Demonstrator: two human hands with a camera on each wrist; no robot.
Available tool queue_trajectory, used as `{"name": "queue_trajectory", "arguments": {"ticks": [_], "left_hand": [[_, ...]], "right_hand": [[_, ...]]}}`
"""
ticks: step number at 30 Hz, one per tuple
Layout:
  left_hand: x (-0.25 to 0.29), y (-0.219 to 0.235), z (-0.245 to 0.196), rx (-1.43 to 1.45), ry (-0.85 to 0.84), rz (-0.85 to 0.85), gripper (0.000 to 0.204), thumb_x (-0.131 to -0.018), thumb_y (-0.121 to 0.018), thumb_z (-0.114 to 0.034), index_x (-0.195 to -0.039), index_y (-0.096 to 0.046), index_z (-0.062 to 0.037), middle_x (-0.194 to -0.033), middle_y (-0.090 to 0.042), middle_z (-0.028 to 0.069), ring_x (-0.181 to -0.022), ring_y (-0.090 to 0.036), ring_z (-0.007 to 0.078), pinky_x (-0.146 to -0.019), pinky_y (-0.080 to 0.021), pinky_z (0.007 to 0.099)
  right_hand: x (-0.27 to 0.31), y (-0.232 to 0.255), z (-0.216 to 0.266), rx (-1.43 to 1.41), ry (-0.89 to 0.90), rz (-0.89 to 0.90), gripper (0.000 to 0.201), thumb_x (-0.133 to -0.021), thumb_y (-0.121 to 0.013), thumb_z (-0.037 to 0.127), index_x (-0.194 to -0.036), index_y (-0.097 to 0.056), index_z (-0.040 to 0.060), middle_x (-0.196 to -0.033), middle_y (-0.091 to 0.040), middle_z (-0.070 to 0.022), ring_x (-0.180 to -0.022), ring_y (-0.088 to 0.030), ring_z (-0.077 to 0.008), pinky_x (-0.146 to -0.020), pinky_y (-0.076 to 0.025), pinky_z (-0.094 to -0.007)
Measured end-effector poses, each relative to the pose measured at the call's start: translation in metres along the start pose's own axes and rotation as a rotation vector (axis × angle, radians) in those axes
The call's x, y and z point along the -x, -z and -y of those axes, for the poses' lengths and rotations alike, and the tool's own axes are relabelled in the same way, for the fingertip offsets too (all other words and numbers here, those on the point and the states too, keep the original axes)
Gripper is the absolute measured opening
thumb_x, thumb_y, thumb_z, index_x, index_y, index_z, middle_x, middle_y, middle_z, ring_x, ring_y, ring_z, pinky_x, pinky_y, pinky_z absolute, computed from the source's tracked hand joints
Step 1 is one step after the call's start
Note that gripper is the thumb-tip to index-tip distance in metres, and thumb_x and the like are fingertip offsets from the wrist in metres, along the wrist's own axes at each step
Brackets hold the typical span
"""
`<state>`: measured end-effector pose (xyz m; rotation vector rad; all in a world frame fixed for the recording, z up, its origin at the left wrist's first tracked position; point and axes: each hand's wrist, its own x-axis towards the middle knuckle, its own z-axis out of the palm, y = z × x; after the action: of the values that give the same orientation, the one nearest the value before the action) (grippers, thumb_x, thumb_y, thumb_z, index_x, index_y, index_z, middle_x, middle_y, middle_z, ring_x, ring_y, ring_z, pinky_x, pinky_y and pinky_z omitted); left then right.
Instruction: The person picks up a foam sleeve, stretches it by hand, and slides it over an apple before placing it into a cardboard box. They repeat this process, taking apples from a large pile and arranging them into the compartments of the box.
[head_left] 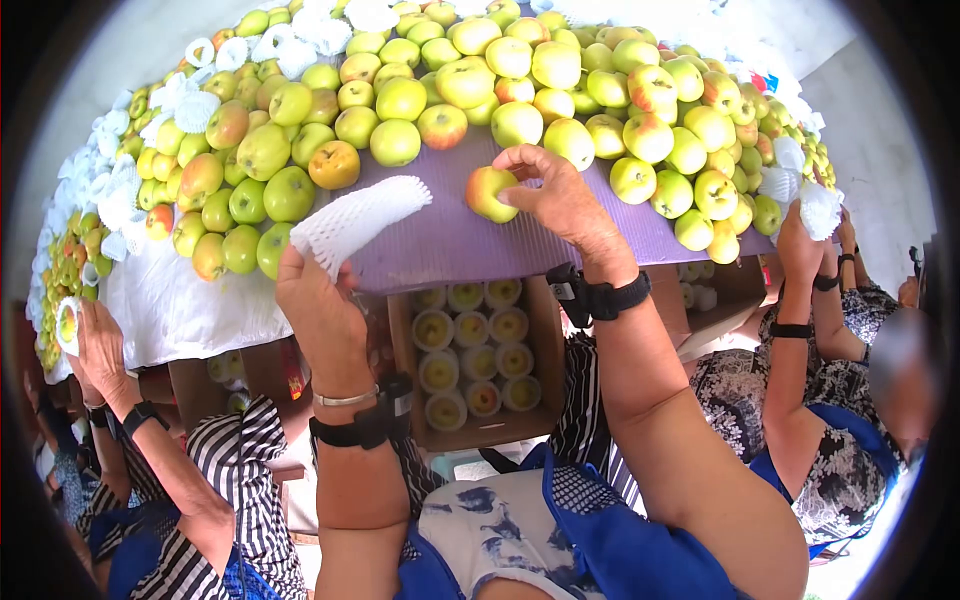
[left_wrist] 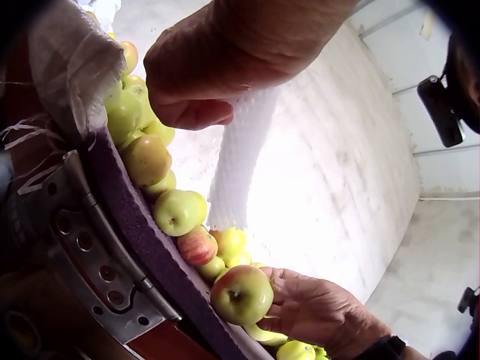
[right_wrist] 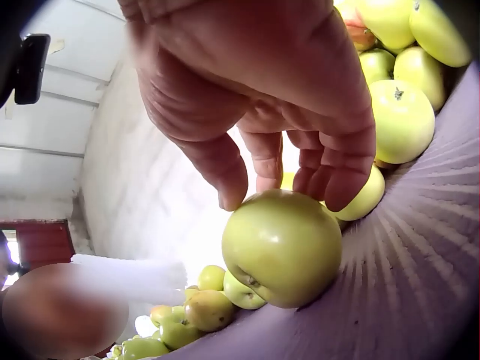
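My left hand point(head_left: 325, 320) grips one end of a white foam net sleeve point(head_left: 365, 220), whose other end reaches out to the right over the purple padded tabletop point(head_left: 430, 250). In the left wrist view the sleeve point(left_wrist: 244, 161) hangs limp below my left hand point(left_wrist: 240, 52). With thumb and fingertips, my right hand point(head_left: 565, 205) pinches a yellow-green apple with a red blush point(head_left: 490, 193), just in front of the heap. The right wrist view shows this apple point(right_wrist: 281, 247) beneath the fingertips of my right hand point(right_wrist: 262, 90), close over the ridged purple surface.
Loose apples point(head_left: 400, 100) are heaped along the back of the table, with white foam nets point(head_left: 290, 50) among them. Below its front edge is a cardboard box point(head_left: 540, 370) of apples in nets. Other people's hands work at the left point(head_left: 100, 345) and right point(head_left: 800, 250).
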<state>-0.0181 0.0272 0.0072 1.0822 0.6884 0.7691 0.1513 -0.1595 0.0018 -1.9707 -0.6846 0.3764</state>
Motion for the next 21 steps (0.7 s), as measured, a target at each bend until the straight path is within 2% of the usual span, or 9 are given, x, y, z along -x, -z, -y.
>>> {"name": "queue_trajectory", "arguments": {"ticks": [2,5,8,11,14,17,20,21], "left_hand": [[-0.002,0.002,0.000,0.017,-0.013,-0.010,0.018,-0.092,-0.044,-0.014,-0.100,-0.055,-0.0019,-0.085,-0.061,0.0026,-0.060,-0.049,0.0060,-0.049,-0.039,0.0182],[-0.005,0.006,0.000,0.091,-0.040,0.014,0.015,-0.092,-0.045,-0.013,-0.098,-0.054,-0.0023,-0.083,-0.059,0.0024,-0.058,-0.047,0.0061,-0.047,-0.038,0.0185],[-0.009,0.008,0.003,0.145,-0.044,0.034,0.013,-0.090,-0.048,-0.011,-0.097,-0.054,-0.0025,-0.082,-0.059,0.0027,-0.057,-0.046,0.0062,-0.046,-0.037,0.0187],[-0.009,0.008,0.002,0.162,-0.003,0.045,0.010,-0.088,-0.050,-0.007,-0.096,-0.054,-0.0029,-0.081,-0.059,0.0029,-0.056,-0.046,0.0062,-0.045,-0.037,0.0183],[-0.007,0.004,-0.001,0.106,0.019,0.027,0.011,-0.085,-0.052,-0.005,-0.096,-0.053,-0.0042,-0.079,-0.057,0.0025,-0.056,-0.046,0.0080,-0.046,-0.037,0.0201],[-0.005,0.001,-0.003,0.037,0.008,0.003,0.012,-0.083,-0.054,-0.004,-0.095,-0.054,-0.0048,-0.079,-0.058,0.0021,-0.057,-0.047,0.0085,-0.046,-0.038,0.0205],[-0.004,-0.002,-0.005,-0.012,-0.032,-0.020,0.009,-0.082,-0.056,-0.004,-0.091,-0.055,-0.0053,-0.079,-0.059,0.0017,-0.057,-0.049,0.0078,-0.046,-0.041,0.0198],[-0.003,-0.003,-0.006,-0.028,-0.047,-0.027,0.008,-0.082,-0.057,-0.004,-0.090,-0.055,-0.0054,-0.079,-0.059,0.0015,-0.057,-0.050,0.0075,-0.045,-0.042,0.0196]], "right_hand": [[0.003,-0.001,0.005,-0.064,-0.027,0.075,0.044,-0.069,-0.068,0.008,-0.111,-0.056,0.0029,-0.102,-0.058,-0.0119,-0.092,-0.056,-0.0206,-0.084,-0.045,-0.0310],[0.010,-0.005,0.015,0.012,0.004,0.027,0.048,-0.066,-0.071,0.012,-0.110,-0.056,0.0010,-0.104,-0.058,-0.0140,-0.096,-0.056,-0.0248,-0.087,-0.043,-0.0320],[0.012,-0.011,0.016,0.166,0.017,0.081,0.055,-0.063,-0.073,0.013,-0.112,-0.053,0.0012,-0.106,-0.056,-0.0127,-0.100,-0.053,-0.0230,-0.088,-0.042,-0.0311],[0.012,-0.018,0.017,0.328,0.054,0.142,0.058,-0.060,-0.075,0.016,-0.111,-0.053,0.0009,-0.107,-0.056,-0.0160,-0.103,-0.053,-0.0265,-0.089,-0.041,-0.0308],[0.014,-0.024,0.022,0.327,0.070,0.152,0.060,-0.060,-0.074,0.016,-0.113,-0.052,0.0013,-0.107,-0.055,-0.0165,-0.102,-0.053,-0.0266,-0.089,-0.042,-0.0300],[0.014,-0.023,0.037,0.235,-0.146,0.180,0.061,-0.059,-0.073,0.012,-0.115,-0.050,0.0011,-0.108,-0.055,-0.0136,-0.100,-0.054,-0.0237,-0.088,-0.042,-0.0301],[0.012,-0.021,0.032,-0.402,-0.060,0.233,0.062,-0.059,-0.071,0.009,-0.116,-0.048,-0.0004,-0.105,-0.056,-0.0092,-0.099,-0.054,-0.0208,-0.088,-0.043,-0.0303],[0.016,-0.023,0.040,-0.696,-0.052,0.244,0.064,-0.059,-0.070,0.006,-0.118,-0.046,-0.0024,-0.105,-0.056,-0.0067,-0.100,-0.054,-0.0185,-0.089,-0.042,-0.0303]]}}
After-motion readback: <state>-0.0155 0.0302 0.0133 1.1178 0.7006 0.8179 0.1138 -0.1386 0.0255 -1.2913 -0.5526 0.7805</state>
